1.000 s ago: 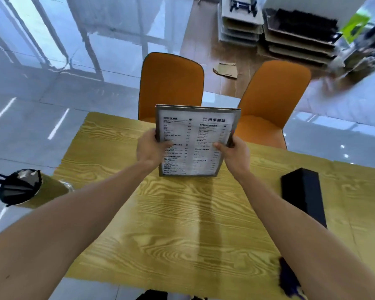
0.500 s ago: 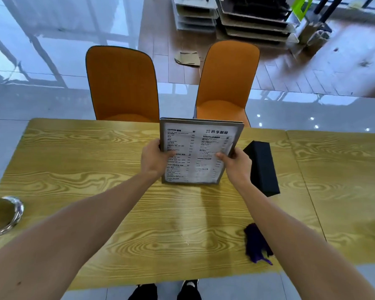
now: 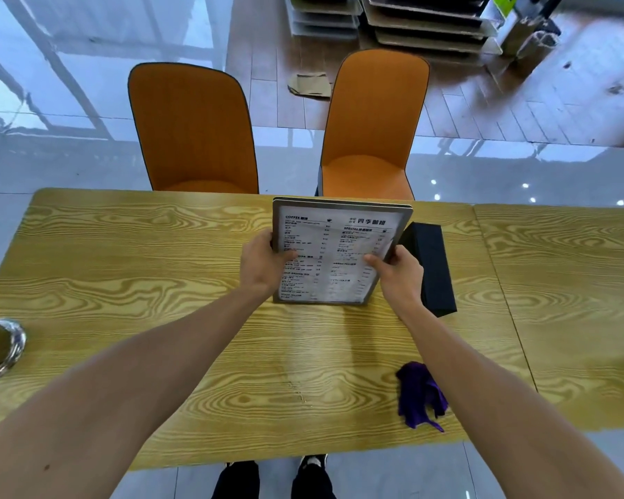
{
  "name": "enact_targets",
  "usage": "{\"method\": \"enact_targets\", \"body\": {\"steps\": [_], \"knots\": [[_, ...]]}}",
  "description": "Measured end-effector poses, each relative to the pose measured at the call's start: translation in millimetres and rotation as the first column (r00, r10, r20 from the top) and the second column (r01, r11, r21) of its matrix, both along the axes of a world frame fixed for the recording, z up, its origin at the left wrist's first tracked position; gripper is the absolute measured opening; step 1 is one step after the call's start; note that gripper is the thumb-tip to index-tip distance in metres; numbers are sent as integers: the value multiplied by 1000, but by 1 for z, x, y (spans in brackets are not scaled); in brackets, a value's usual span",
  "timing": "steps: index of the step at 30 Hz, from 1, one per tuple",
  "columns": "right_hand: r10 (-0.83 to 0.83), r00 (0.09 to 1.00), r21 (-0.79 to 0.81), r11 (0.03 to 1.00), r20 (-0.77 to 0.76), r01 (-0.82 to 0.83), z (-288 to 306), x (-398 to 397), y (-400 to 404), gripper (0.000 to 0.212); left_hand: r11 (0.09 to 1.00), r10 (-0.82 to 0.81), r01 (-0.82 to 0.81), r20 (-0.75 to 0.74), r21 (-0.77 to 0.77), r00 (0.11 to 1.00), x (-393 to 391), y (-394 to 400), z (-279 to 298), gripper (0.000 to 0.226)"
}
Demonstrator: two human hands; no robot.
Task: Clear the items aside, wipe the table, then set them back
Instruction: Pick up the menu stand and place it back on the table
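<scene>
The left hand (image 3: 262, 262) was seen clamped on the left edge of a framed menu (image 3: 334, 252), thumb laid over the printed face and the other fingers hidden behind it. The right hand (image 3: 398, 273) was closed on the right edge in the same manner, thumb on the front. Between the two hands the menu was held upright, tilted slightly back, its long axis running from near to far. Its lower edge appeared to be at or just above the desk (image 3: 141, 282); whether it was touching could not be told.

Just right of the menu, and partly hidden behind the right hand, a black box (image 3: 431, 261) was lying on the desk with its long axis also running near to far. Nearer and to the right, beside the right forearm, a crumpled purple cloth (image 3: 420, 394) was lying close to the near edge. A metal-rimmed cup (image 3: 0, 345) was cut off at the far left edge of the view. Two orange chairs (image 3: 195, 131) were set beyond the far edge.

It was judged that the menu was being put down beside the box. For the cloth, the right hand would be the nearer one.
</scene>
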State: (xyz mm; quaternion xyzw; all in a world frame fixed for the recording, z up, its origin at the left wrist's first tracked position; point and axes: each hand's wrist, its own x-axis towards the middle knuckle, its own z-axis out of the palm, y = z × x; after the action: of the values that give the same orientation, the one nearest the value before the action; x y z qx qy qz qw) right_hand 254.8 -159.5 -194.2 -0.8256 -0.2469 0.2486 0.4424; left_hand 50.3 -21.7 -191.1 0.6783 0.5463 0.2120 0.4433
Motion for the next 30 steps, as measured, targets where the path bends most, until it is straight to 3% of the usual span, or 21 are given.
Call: {"method": "enact_targets", "body": {"steps": [25, 30], "knots": [[17, 999, -53, 998, 42, -15, -11, 1, 3, 31, 998, -39, 41, -44, 40, 998, -1, -8, 2, 30], [-13, 974, -205, 977, 228, 61, -10, -22, -3, 53, 999, -53, 54, -98, -2, 994, -19, -10, -1, 37]]}}
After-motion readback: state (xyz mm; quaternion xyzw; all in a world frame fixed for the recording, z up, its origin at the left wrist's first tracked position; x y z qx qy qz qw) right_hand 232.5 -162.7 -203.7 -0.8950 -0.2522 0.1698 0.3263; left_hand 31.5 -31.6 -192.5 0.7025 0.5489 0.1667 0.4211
